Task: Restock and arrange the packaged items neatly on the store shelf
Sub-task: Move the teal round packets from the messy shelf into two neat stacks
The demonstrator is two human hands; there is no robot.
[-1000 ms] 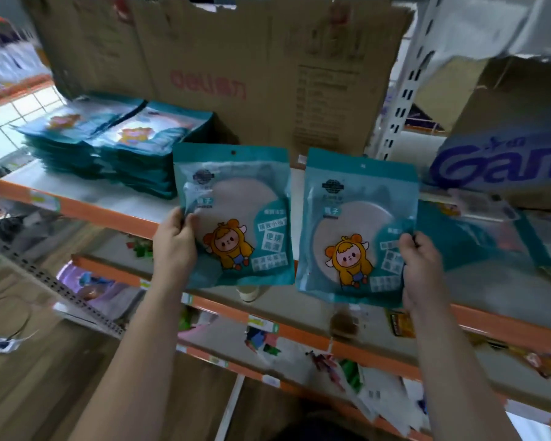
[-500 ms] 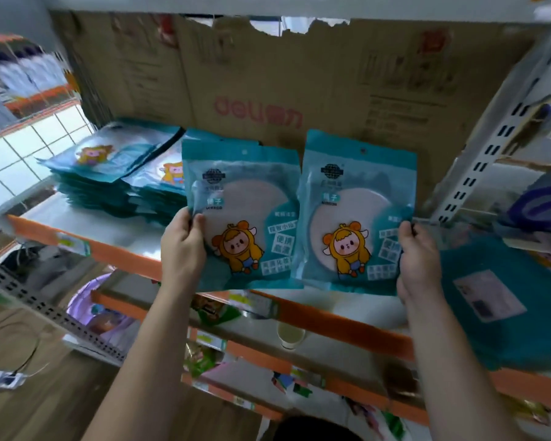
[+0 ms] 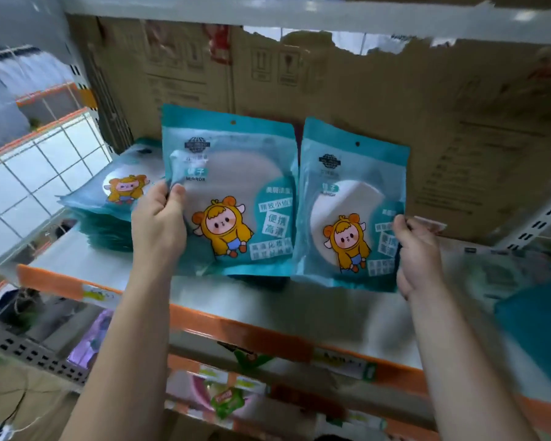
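I hold two teal mirror packets upright above the white shelf [image 3: 204, 300] with its orange front edge. My left hand [image 3: 158, 224] grips the left packet [image 3: 233, 192] by its left side. My right hand [image 3: 419, 249] pinches the right packet [image 3: 350, 211] at its right edge. Both packets show a round mirror and a cartoon figure in a yellow hood. Their inner edges nearly touch. A stack of the same packets [image 3: 109, 214] lies flat on the shelf at the left, partly behind my left hand.
Brown cardboard [image 3: 363, 90] lines the shelf's back. A white perforated upright [image 3: 535, 224] stands at the right, with a blurred teal packet [image 3: 535, 332] below it. Lower shelves [image 3: 236, 399] hold mixed goods. A wire grid panel [image 3: 29, 173] is at the left.
Both packets have moved up and further in over the shelf, and my view has shifted left and closer. The stack at the left now sits right behind my left hand.
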